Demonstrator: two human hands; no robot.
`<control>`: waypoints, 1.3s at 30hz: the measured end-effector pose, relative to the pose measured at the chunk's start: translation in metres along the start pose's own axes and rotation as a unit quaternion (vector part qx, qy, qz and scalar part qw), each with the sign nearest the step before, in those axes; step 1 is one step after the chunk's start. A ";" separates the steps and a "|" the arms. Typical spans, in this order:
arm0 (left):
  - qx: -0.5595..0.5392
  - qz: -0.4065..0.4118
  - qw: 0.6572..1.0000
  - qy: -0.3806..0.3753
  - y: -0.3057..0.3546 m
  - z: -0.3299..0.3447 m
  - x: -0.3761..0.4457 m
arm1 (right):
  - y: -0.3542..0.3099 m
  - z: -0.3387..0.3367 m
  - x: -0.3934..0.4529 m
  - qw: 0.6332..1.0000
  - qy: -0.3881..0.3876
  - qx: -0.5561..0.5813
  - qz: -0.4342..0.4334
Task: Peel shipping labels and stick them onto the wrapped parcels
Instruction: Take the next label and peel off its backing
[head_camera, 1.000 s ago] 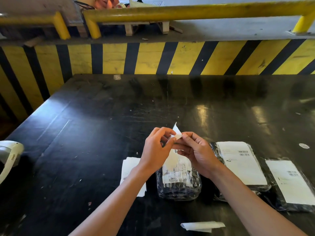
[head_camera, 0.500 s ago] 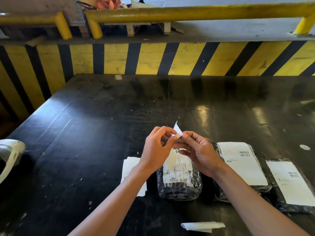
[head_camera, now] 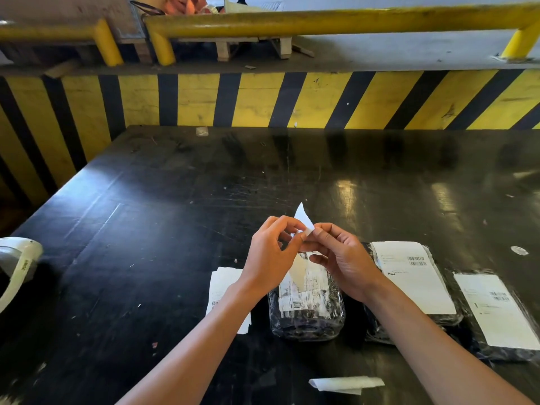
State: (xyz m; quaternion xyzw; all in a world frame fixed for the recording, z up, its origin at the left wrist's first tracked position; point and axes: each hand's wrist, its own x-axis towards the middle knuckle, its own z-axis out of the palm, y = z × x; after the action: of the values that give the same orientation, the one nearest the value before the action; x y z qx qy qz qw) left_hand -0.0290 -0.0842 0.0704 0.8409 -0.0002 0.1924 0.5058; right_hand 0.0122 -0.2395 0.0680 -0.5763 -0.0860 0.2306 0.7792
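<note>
Both hands were up above the table [head_camera: 181,217], fingertips meeting over the middle parcel. Left hand [head_camera: 267,257] had its fingers curled tight, thumb & index pinching the label [head_camera: 304,219] at its upper edge; right hand [head_camera: 343,258] pinched the same spot from the right w/ thumb & forefinger, other fingers loosely curled below. A white corner of the label stuck up past the fingertips toward the far side, the rest of the sheet hung down between the palms toward the clear-wrapped parcel [head_camera: 306,311] lying directly under the hands. Can't tell whether label & backing were already apart at the pinch.

That parcel already carried printed white paper on top. Right of it, 2 more wrapped parcels lay flat w/ labels on: one [head_camera: 415,285] just beside the right wrist, another [head_camera: 496,311] near the right edge of view. A loose white sheet [head_camera: 226,290] lay on the table left of the middle parcel, partly hidden by the left forearm. A curled paper strip [head_camera: 346,384] lay at the near edge. A white scanner-like device [head_camera: 17,264] sat at the far left
</note>
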 end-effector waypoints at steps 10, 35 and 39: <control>0.006 0.006 1.000 0.010 0.004 -0.002 0.000 | -0.004 0.000 -0.004 1.000 -0.017 0.022 0.004; -0.057 -0.036 0.998 0.012 0.015 -0.001 -0.012 | 0.002 0.006 -0.006 0.996 0.016 -0.083 -0.028; -0.057 -0.043 0.997 0.008 0.012 -0.001 -0.012 | -0.001 0.004 -0.007 0.997 0.001 -0.075 -0.023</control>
State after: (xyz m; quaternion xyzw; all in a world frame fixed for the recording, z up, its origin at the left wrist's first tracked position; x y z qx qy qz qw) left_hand -0.0427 -0.0916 0.0772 0.8083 0.0291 0.1762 0.5610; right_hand 0.0046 -0.2389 0.0707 -0.6317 -0.1154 0.2048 0.7387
